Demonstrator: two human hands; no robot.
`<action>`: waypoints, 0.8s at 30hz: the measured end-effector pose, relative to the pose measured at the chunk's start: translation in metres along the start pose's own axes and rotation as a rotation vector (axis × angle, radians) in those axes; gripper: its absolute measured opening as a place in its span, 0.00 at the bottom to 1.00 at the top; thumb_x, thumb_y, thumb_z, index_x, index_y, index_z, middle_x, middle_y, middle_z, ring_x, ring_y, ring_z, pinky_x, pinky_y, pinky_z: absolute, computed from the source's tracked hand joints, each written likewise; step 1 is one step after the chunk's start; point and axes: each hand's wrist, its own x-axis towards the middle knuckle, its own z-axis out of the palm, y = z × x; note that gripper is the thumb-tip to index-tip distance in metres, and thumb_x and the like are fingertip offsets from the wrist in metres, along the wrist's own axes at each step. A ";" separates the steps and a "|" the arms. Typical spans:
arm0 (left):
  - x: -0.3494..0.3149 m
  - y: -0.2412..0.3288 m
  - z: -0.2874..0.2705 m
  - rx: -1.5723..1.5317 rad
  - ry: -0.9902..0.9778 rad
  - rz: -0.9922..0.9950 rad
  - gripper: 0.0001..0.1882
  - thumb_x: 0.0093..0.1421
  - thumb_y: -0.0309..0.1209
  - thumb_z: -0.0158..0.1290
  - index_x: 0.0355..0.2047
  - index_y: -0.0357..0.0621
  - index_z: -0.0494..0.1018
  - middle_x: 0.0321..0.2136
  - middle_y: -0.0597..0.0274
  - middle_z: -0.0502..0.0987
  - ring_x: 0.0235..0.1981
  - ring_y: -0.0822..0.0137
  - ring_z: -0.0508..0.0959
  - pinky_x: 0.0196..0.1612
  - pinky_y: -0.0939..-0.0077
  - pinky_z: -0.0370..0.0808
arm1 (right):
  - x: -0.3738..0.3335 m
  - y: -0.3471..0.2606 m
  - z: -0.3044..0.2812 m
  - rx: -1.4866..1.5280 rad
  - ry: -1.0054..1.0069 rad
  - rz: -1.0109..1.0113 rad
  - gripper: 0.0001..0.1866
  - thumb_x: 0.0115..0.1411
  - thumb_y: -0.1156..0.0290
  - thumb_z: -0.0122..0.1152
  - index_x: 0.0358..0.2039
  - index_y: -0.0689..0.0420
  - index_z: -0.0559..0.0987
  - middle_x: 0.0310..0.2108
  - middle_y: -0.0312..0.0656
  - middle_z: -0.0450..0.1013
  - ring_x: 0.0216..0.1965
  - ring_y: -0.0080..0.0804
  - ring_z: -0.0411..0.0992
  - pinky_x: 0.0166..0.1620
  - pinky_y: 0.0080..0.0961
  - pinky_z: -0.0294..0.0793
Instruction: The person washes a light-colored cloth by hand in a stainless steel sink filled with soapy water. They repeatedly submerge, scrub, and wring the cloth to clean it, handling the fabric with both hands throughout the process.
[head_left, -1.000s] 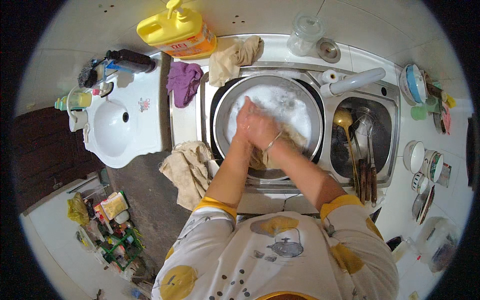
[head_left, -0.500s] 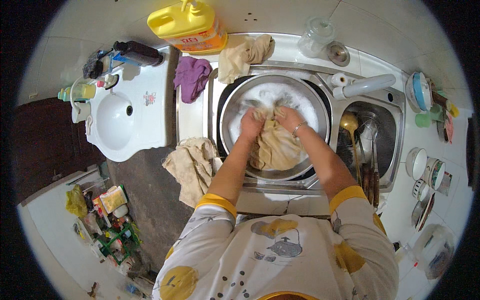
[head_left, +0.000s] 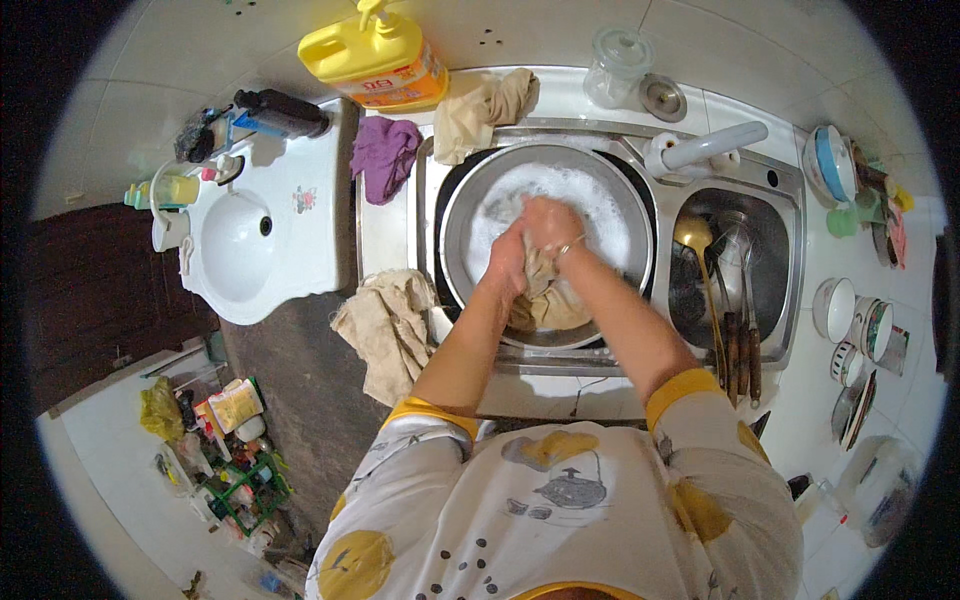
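Both my hands are together over a round metal basin [head_left: 462, 262] of sudsy water set in the left sink bowl. A beige cloth [head_left: 552, 308] lies bunched and wet in it, one part drawn up between my hands. My left hand [head_left: 512, 258] is closed around that gathered part. Pressed against it from the right, my right hand [head_left: 553, 225] is also closed on the cloth, with a thin bracelet [head_left: 570, 244] at the wrist. White foam [head_left: 610, 220] floats behind and to the right of my hands.
Left of the basin hang a purple cloth [head_left: 384, 158] and a frayed beige cloth [head_left: 388, 335]. Behind stand a yellow jug [head_left: 375, 60], another beige cloth [head_left: 478, 115] and a glass jar [head_left: 617, 68]. The right sink bowl holds a golden ladle [head_left: 692, 233] beneath a grey faucet [head_left: 715, 145].
My hands have come together from slightly apart, the right moving left against the left hand. The cloth is now bunched between them, and less of it spreads toward me.
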 end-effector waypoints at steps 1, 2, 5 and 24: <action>-0.006 0.000 -0.001 0.056 -0.029 -0.029 0.14 0.54 0.37 0.45 0.33 0.40 0.71 0.30 0.59 0.74 0.28 0.64 0.73 0.32 0.70 0.71 | 0.004 0.003 -0.016 0.242 -0.046 0.286 0.17 0.54 0.56 0.47 0.25 0.58 0.74 0.22 0.49 0.69 0.22 0.39 0.68 0.28 0.30 0.68; -0.009 0.003 -0.004 0.204 -0.011 0.044 0.13 0.53 0.36 0.45 0.31 0.40 0.72 0.29 0.59 0.74 0.29 0.64 0.74 0.33 0.70 0.71 | 0.006 0.014 -0.022 0.512 -0.132 0.465 0.23 0.56 0.50 0.45 0.28 0.60 0.74 0.19 0.45 0.69 0.21 0.32 0.67 0.28 0.28 0.68; -0.016 0.028 -0.031 0.849 0.020 0.308 0.10 0.48 0.33 0.47 0.24 0.39 0.74 0.25 0.57 0.75 0.30 0.60 0.75 0.35 0.68 0.70 | -0.008 0.035 -0.029 1.544 -0.277 0.663 0.29 0.53 0.42 0.43 0.30 0.60 0.73 0.21 0.44 0.71 0.23 0.34 0.70 0.28 0.29 0.69; -0.023 0.051 -0.024 0.875 -0.443 0.135 0.03 0.45 0.26 0.48 0.24 0.44 0.69 0.21 0.70 0.70 0.22 0.78 0.68 0.27 0.85 0.65 | -0.023 0.027 -0.095 1.505 -0.465 0.320 0.11 0.57 0.68 0.49 0.35 0.62 0.72 0.30 0.37 0.72 0.31 0.23 0.70 0.37 0.19 0.68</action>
